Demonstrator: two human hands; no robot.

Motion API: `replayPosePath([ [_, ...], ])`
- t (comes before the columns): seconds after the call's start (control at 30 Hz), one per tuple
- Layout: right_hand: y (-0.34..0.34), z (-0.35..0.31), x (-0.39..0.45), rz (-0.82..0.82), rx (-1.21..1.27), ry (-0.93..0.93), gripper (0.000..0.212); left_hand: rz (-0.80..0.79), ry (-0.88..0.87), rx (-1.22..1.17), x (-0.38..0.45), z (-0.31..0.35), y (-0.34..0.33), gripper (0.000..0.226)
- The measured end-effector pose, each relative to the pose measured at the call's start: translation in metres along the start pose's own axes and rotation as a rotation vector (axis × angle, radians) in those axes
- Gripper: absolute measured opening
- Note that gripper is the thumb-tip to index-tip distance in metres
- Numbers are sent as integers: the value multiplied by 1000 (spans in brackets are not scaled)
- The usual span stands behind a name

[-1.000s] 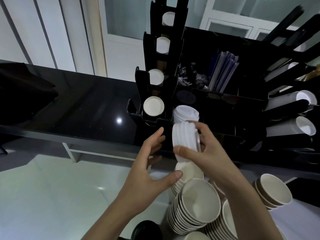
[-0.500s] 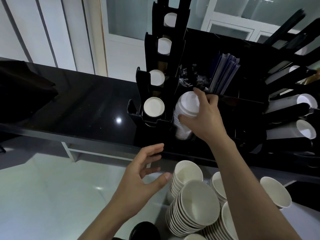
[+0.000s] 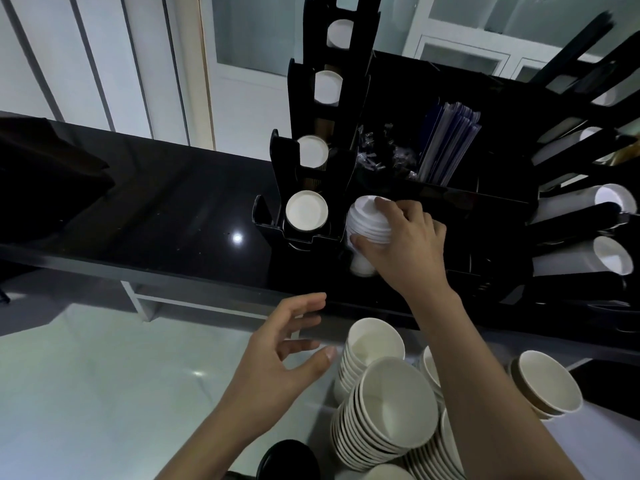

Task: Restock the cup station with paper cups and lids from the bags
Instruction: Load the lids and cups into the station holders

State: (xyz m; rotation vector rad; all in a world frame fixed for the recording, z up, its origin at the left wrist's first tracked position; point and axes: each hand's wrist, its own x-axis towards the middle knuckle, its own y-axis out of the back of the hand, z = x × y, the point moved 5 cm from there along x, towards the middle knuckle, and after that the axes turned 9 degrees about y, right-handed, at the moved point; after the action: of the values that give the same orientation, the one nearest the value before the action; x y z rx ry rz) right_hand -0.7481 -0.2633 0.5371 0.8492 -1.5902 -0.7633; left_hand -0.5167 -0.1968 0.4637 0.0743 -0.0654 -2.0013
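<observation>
My right hand (image 3: 408, 251) grips lids (image 3: 369, 220) over their slot, left hand (image 3: 277, 362) loose and empty; stacked cups (image 3: 391, 410) below look unloaded.

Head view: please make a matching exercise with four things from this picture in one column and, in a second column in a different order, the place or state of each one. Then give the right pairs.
Things
1. stack of white lids
2. left hand
3. wrapped straws
4. stacks of paper cups

Places or states
A. standing in a back compartment of the black organiser
B. open, holding nothing, below the counter's edge
C. gripped by the right hand at the organiser's front
D. lying low in front of the counter, mouths towards the camera

Pairs: 1-C, 2-B, 3-A, 4-D
</observation>
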Motion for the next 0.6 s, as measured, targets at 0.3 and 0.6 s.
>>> replayPosePath([
  [0.3,2,1,-6,-80,7,-13,77,-5,-2,-14,-2,1,-2,56],
  [0.6,27,-4,-20,-58,182,-23,75,-16,-16,-20,-9,6,-1,56],
])
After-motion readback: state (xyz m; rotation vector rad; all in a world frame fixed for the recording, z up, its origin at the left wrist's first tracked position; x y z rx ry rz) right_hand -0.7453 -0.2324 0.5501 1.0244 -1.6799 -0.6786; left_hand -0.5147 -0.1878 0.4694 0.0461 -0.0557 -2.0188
